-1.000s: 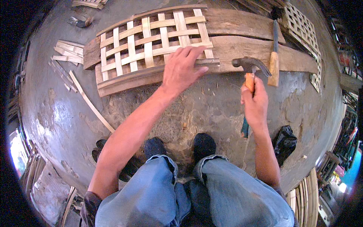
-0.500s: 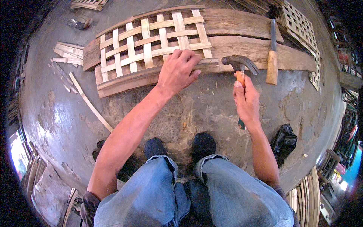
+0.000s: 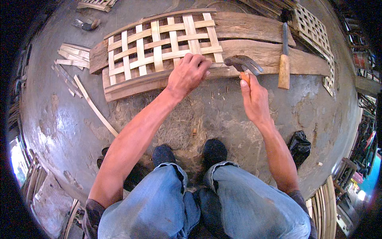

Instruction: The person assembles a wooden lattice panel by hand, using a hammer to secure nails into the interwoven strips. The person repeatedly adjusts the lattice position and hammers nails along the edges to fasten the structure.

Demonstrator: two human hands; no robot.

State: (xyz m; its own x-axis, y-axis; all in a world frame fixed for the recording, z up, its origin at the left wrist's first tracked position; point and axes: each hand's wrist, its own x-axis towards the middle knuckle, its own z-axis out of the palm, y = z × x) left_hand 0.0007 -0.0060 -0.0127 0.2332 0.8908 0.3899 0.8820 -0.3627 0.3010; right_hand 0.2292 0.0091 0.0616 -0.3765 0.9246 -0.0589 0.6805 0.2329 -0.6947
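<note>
Slats (image 3: 73,63) left of woven panel (image 3: 156,43)

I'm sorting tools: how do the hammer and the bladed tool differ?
The hammer is held in the right grip; the bladed tool rests across the planks. The hammer has a claw head; the bladed tool, a straight blade. The hammer's visible handle is orange; the bladed tool's is tan. Both show metal.
</note>
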